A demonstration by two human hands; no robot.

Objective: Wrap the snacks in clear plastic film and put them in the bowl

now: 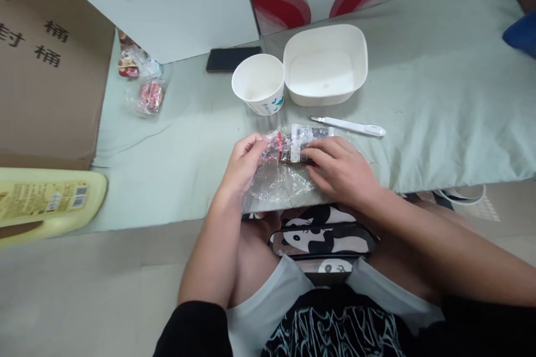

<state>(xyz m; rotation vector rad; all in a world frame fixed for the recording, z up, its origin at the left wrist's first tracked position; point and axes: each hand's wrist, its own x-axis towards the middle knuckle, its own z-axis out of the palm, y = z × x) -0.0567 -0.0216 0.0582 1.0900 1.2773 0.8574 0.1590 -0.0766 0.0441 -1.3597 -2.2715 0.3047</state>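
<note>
Head view: both hands are working low over the pale green surface [192,161], near its front edge, well apart from each other with a packet between them. The left hand [243,161] is pinching the clear wrap [280,185] between thumb and fingers, just beside the packet's left end. The right hand [345,170] is coming in from the other side, its bent fingers touching the packet's right part; I cannot tell whether they are gripping it or only resting there. The packet [295,147], with its white label facing up, is lying among the crinkled wrap, though glare is making it hard to see whether it is inside or on top.

Just beyond the right hand, a white knife [355,125] is lying nearly crosswise, its tip pointing left. Farther back, a white cup [264,106] is standing upright against a white tub [326,99], with a dark phone [232,59] lying behind the cup. Off to the left, a red snack [151,95] in clear plastic is lying near a cardboard box [54,89], and a yellow bottle [54,200] is lying nearer the front edge.
</note>
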